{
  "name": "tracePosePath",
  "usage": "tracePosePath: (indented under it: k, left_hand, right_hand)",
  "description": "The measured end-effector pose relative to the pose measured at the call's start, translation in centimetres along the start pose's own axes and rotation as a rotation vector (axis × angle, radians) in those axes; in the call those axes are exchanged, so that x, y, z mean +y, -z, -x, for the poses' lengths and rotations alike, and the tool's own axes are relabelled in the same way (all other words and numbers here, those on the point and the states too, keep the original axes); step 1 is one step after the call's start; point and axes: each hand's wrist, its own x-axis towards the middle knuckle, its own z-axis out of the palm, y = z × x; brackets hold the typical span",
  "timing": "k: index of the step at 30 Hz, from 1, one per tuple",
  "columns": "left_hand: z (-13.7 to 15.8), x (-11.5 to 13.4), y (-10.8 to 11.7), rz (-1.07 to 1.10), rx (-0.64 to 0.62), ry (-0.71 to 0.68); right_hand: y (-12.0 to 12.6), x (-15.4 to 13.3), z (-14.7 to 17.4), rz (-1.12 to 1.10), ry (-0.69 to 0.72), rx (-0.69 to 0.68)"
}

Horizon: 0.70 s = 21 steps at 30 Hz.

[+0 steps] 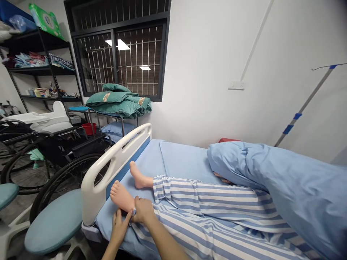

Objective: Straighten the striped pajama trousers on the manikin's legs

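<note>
Two bare feet, apparently a manikin's, stick out of blue-and-white striped trousers (189, 193) on the bed. My right hand (144, 210) is closed around the ankle end of the nearer leg, gripping the trouser cuff (133, 212). Beside it, my left hand (120, 225) lies against the heel side of the nearer foot (122, 196), thumb and fingers apart. The thumb reaches the cuff next to my right hand. The farther foot (139, 177) rests toes up on the sheet. Parts of my fingers under the ankle are hidden.
A white footboard (93, 180) rises just beyond the toes. A bunched blue quilt (252, 162) covers the upper body at right. Left of the bed stand a round stool (55, 222) and a wheelchair (67, 151). An IV pole (306, 104) leans at far right.
</note>
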Motion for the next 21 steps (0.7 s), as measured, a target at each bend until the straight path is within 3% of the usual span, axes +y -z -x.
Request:
tracePosePath:
  k: [4, 8, 15, 21]
  left_hand:
    - [-0.1, -1.0, 0.0, 0.032, -0.062, -0.003]
    - [-0.1, -1.0, 0.5, 0.064, -0.084, 0.080]
    - [2.1, 2.3, 0.3, 0.158, -0.083, 0.220]
    - [3.4, 3.7, -1.9, 0.282, -0.062, 0.192]
  right_hand:
    - [0.0, 0.0, -0.1, -0.013, 0.004, -0.011]
    - [-0.3, 0.2, -0.2, -0.029, 0.000, -0.018]
    - [0.0, 0.6, 0.0, -0.067, 0.016, -0.029]
    - [1.2, 1.5, 1.0, -0.049, 0.028, -0.082]
